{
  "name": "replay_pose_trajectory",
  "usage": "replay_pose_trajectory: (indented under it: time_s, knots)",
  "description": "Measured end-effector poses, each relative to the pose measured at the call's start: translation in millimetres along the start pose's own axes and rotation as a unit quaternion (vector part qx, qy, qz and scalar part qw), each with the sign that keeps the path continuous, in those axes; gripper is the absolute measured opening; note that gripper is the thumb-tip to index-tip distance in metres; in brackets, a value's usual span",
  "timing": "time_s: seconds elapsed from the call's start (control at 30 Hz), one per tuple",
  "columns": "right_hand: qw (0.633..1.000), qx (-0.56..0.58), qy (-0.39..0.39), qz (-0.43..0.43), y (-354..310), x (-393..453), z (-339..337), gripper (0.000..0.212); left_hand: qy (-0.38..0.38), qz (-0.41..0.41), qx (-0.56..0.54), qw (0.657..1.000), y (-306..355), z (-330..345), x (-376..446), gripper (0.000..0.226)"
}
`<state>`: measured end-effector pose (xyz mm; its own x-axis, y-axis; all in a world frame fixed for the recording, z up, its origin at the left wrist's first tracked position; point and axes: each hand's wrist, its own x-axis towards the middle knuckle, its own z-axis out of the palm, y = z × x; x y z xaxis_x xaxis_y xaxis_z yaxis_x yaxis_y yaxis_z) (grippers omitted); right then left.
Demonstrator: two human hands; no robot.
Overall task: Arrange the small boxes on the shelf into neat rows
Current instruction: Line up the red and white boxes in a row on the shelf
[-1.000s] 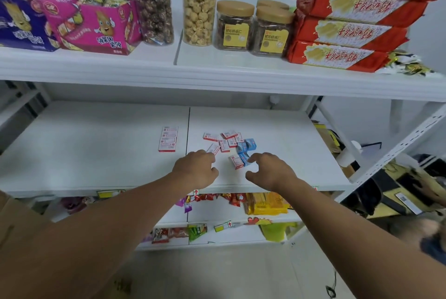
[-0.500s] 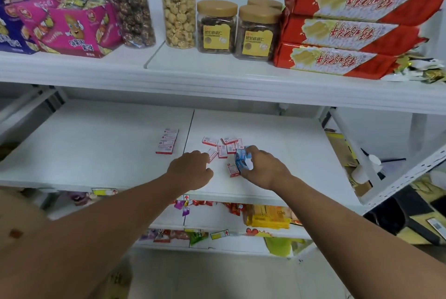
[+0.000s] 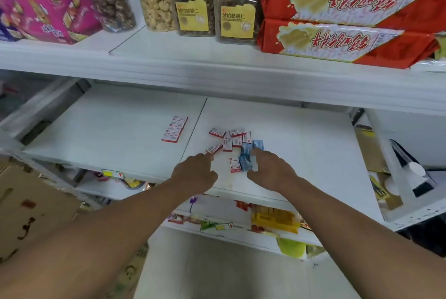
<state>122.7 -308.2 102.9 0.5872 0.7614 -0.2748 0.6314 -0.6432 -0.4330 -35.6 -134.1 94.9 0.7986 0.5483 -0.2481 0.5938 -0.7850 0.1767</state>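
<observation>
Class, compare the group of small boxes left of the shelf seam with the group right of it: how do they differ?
The left group is one tidy row, all red-and-white; the right group is scattered at mixed angles. The right group also includes blue boxes; the left has none. Both hands reach the right group only. Both groups lie on the same white shelf.

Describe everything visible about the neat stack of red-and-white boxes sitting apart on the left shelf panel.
The red-and-white row is several small flat cartons, apparently cardboard, white faces with red edges and printed label panels. They lie flat, edge to edge, in one straight line running front to back, slightly angled. It rests on the white shelf, just left of the panel seam, apart from the loose pile. Neither hand touches it. The exact count is unclear.
</observation>
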Motion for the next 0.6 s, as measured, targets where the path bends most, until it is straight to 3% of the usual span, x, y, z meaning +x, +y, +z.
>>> replay_pose_trajectory:
  time_s: [0.17,0.33,0.6]
  knots:
    - [1.0,-0.014,-0.014,-0.009,0,18,1,0.043,0.001,-0.005,0.004,1.0,-7,7,20,0.058]
    - [0.999,-0.035,-0.018,0.011,-5,37,0,0.052,0.005,0.015,-0.006,1.0,-24,13,51,0.056]
    - [0.999,-0.032,-0.014,0.024,-19,75,15,0.037,0.0,0.015,-0.017,1.0,-51,29,96,0.052]
